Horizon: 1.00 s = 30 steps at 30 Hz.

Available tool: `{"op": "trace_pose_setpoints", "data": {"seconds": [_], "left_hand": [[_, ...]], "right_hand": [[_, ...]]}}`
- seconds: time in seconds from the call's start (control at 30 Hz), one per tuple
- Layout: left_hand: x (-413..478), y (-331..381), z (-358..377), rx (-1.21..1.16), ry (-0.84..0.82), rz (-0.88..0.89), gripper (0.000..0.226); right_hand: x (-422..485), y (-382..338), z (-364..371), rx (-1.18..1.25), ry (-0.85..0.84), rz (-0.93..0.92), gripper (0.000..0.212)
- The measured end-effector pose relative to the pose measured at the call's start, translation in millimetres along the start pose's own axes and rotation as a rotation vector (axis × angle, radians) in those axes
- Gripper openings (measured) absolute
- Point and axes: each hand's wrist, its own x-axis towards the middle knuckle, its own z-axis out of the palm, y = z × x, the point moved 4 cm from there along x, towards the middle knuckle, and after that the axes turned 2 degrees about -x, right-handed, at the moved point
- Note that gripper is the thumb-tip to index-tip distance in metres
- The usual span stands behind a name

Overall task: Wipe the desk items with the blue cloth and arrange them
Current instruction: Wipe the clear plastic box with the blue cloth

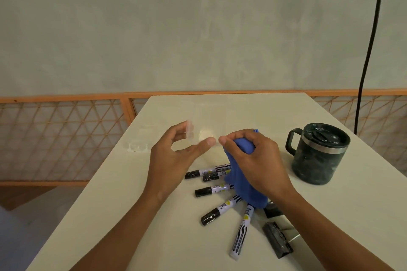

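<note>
My right hand [253, 160] grips the bunched blue cloth [244, 189] above the desk; the cloth hangs down over the ends of several black-capped white markers [217, 210] fanned out on the white desk [132, 204]. To the left of the cloth my left hand [174, 158] hovers at the same height, fingers loosely curved, thumb apart, holding nothing I can make out; its fingertips are blurred. A dark green lidded mug [317, 154] stands upright to the right. Two black binder clips [277, 242] lie near the desk's front, one partly under my right forearm.
A faint clear shape [136, 146] lies near the desk's left edge. An orange lattice railing [66, 134] runs behind and to the left of the desk. A black cable [370, 50] hangs down the wall at the right.
</note>
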Motion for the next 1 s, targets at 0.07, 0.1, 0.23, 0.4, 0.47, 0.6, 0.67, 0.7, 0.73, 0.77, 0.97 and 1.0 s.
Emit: {"op": "trace_pose_setpoints", "data": {"seconds": [0.07,0.1,0.23,0.4,0.47,0.6,0.67,0.7,0.73,0.77,0.97,1.0], "left_hand": [[-1.5,-1.9,0.5,-0.023,0.031,-0.006,0.071],[-1.2,-3.4,-0.3,-0.024,0.041,-0.012,0.074],[2.3,-8.9,-4.9,-0.030,0.051,-0.050,0.083],[4.5,-12.9,-6.4,-0.022,0.054,-0.074,0.083],[4.9,-13.1,-7.1,0.031,0.073,-0.061,0.081],[13.5,-19.5,-25.7,0.210,0.176,-0.097,0.088],[19.6,-27.1,-37.6,0.332,0.213,-0.148,0.098],[21.5,-31.0,-41.5,0.395,0.213,-0.177,0.102],[22.5,-34.3,-43.8,0.454,0.204,-0.202,0.104],[22.9,-37.1,-44.3,0.505,0.192,-0.223,0.105],[24.5,-46.8,-39.8,0.621,0.166,-0.258,0.110],[24.7,-48.4,-39.6,0.623,0.165,-0.261,0.112]], "right_hand": [[-0.8,-1.9,3.0,-0.064,-0.018,-0.072,0.017],[-1.4,-2.4,5.4,-0.091,-0.040,-0.108,0.017],[-4.2,-0.7,8.3,-0.105,-0.099,-0.188,0.017],[-1.5,7.3,6.8,-0.151,-0.163,-0.179,0.030],[-0.3,8.0,5.8,-0.166,-0.167,-0.178,0.029],[4.0,8.7,-7.5,-0.107,-0.067,-0.118,0.027],[5.5,10.8,-12.5,-0.110,-0.029,-0.103,0.031],[5.8,11.4,-13.5,-0.112,-0.019,-0.098,0.032],[5.8,11.1,-13.7,-0.118,-0.015,-0.096,0.034],[5.5,10.1,-13.4,-0.125,-0.014,-0.099,0.035],[3.4,5.6,-11.7,-0.144,-0.011,-0.122,0.038],[3.2,6.0,-12.4,-0.130,0.004,-0.119,0.035]]}}
